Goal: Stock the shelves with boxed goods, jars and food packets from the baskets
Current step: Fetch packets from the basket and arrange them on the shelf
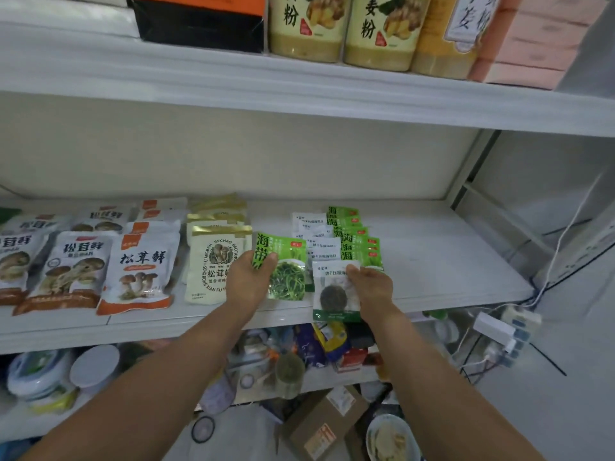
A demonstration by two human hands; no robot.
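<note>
My left hand grips a green kelp packet by its left edge, just above the front of the white middle shelf. Beside it, my right hand holds a white seaweed packet with a green base by its right side, the packet overhanging the shelf's front edge. Behind them lie a row of several white seaweed packets and a row of several green kelp packets.
Mushroom seasoning packets and cream pouches fill the shelf's left half. Ginger powder bags and boxes stand on the upper shelf. Below are jars, bowls and a basket of mixed goods. Cables and a power strip hang at right.
</note>
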